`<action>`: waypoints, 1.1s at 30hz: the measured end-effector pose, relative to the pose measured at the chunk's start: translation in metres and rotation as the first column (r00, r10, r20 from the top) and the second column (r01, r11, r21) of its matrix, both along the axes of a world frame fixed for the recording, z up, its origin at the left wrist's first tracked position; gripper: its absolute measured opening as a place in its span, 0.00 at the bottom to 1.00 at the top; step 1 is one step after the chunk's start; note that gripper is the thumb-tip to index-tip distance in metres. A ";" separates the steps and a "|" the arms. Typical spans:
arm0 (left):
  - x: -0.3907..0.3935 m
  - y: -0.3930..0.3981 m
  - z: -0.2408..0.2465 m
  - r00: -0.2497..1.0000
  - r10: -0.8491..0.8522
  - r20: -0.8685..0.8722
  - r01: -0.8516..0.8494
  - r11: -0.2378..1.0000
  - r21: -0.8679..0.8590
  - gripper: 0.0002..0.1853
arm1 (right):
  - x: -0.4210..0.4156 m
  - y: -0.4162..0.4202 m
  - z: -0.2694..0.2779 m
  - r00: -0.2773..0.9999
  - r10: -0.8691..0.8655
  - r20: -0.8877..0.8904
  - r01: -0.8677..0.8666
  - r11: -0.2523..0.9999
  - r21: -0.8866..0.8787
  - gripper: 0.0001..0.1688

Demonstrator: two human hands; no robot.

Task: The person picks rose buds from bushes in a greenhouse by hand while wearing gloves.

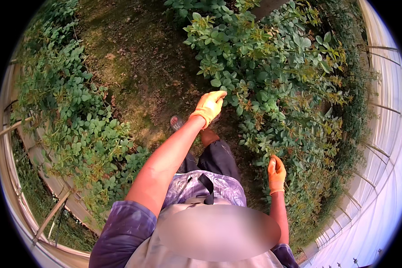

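Observation:
My left hand, in an orange work glove, reaches forward to the near edge of a leafy rose bush. Its fingers are bent together against the outer leaves; whether a stem is between them cannot be told. Lower down and to the right, my right hand, gloved alike, is raised beside the same row of bushes. Thumb and forefinger come close together at the tip of a leafy shoot. Whether they grip it is too small to tell. Many shoots around both hands carry green and reddish-brown young leaves.
A soil path with dry leaves runs between this row and another row of bushes on the left. My sandalled foot stands on it. Plastic greenhouse sheeting and poles lie beyond the rows. A thin line crosses the left bushes.

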State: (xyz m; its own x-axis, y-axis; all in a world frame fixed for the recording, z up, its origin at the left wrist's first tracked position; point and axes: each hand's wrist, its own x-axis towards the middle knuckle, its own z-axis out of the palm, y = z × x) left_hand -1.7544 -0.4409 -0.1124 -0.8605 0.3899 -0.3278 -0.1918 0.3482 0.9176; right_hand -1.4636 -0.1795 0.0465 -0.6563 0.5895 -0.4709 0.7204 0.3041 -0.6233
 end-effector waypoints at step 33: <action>-0.065 0.080 -0.031 0.883 -0.459 0.099 0.415 0.664 -0.622 0.21 | -0.381 0.009 -0.277 0.246 0.827 0.505 -0.831 0.448 -0.329 0.36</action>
